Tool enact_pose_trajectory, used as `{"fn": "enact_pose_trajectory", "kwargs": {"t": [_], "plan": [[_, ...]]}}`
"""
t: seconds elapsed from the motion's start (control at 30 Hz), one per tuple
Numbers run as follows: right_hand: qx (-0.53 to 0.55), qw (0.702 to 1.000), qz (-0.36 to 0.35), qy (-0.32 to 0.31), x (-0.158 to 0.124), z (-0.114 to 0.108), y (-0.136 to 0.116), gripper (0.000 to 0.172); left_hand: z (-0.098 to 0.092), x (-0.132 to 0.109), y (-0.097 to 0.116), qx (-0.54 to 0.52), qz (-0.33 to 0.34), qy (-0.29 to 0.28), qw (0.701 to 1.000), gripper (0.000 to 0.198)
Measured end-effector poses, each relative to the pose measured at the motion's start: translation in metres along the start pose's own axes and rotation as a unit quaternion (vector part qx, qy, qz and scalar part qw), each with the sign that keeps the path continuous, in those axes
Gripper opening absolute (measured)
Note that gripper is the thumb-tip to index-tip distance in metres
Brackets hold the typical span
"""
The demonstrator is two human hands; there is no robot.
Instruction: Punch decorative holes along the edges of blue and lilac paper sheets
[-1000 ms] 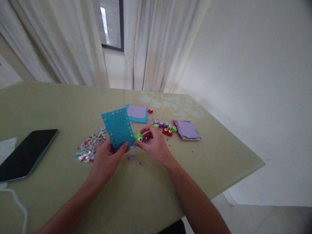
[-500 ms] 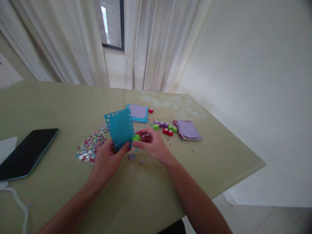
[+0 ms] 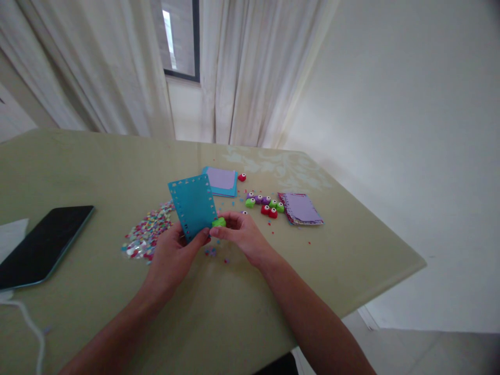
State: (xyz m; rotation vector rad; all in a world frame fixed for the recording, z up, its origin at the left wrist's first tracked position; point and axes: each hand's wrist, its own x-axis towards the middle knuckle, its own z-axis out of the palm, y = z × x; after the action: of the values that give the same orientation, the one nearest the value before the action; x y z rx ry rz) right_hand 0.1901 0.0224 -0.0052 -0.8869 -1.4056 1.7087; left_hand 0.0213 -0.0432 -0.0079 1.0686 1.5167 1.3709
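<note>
A blue card with small cut-out shapes along its edges is held upright by my left hand, thumb across its lower right corner. My right hand grips a small green punch at the card's lower right edge. Several red, purple and green punches with round eyes sit beyond my right hand. Left of the card lies a pile of coloured confetti, partly hidden by my left hand.
Behind the card lie blue and lilac cards beside a red punch. Another card stack sits to the right. A dark tablet, white paper and a white cable are at the left.
The green punch has turned slightly at the card's edge, and my right fingers have closed in a little. The card has shifted very slightly right.
</note>
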Motion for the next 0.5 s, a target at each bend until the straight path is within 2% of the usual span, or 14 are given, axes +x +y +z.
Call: {"fn": "enact_pose_trajectory", "kwargs": {"t": [0.13,0.37,0.5], "plan": [[-0.012,1.000,-0.006,-0.009,0.000,0.001,-0.001,0.040,-0.001,0.000,0.000,-0.002,0.005,-0.001,1.000,0.049],[-0.001,0.999,-0.014,0.037,0.000,0.011,0.006,0.043,-0.004,0.003,-0.001,0.005,0.008,-0.007,1.000,0.050],[0.023,0.999,-0.013,0.033,0.000,0.015,0.006,0.044,-0.004,0.003,-0.005,-0.018,-0.005,-0.003,1.000,0.052]]}}
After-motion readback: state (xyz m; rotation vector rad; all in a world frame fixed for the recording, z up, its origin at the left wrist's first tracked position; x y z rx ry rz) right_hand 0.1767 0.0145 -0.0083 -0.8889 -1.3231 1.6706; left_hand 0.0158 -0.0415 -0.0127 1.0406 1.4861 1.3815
